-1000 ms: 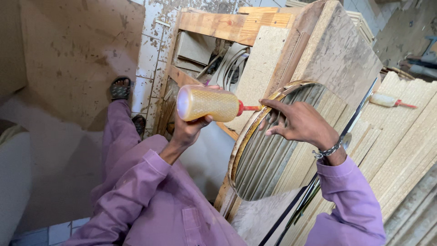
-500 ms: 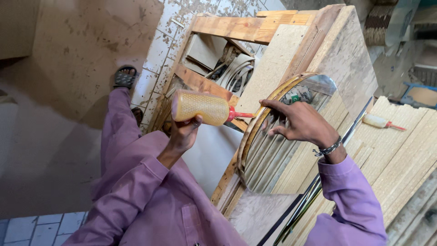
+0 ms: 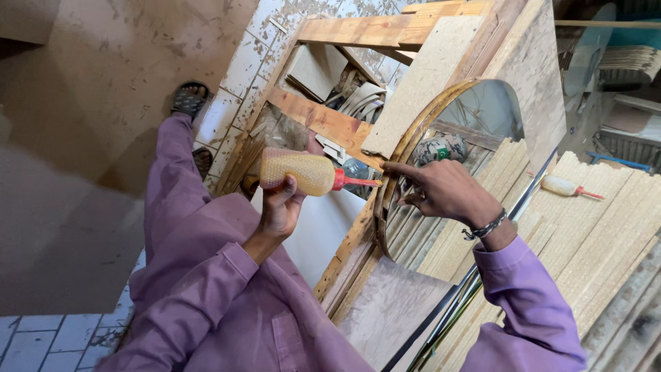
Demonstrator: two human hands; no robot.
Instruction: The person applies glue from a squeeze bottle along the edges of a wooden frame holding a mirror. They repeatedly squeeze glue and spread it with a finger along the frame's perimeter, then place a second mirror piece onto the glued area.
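Observation:
My left hand [image 3: 281,207] grips a yellowish glue bottle [image 3: 297,171] held on its side, its red nozzle [image 3: 354,182] pointing right at the rim of a round wooden-framed mirror [image 3: 441,172]. My right hand [image 3: 441,189] rests on that curved rim [image 3: 396,172], index finger stretched toward the nozzle tip. A dark bracelet sits on the right wrist. Both arms wear purple sleeves. The mirror reflects stacked boards and another bottle.
A wooden frame [image 3: 323,120] stands behind the mirror on a tiled floor [image 3: 41,337]. Stacks of chipboard strips [image 3: 606,227] lie at the right with a second glue bottle [image 3: 563,186] on them. My sandalled foot [image 3: 187,100] is at upper left.
The view has shifted; the bottle's nozzle and my right index finger have come closer together at the mirror rim. Both hands keep their hold.

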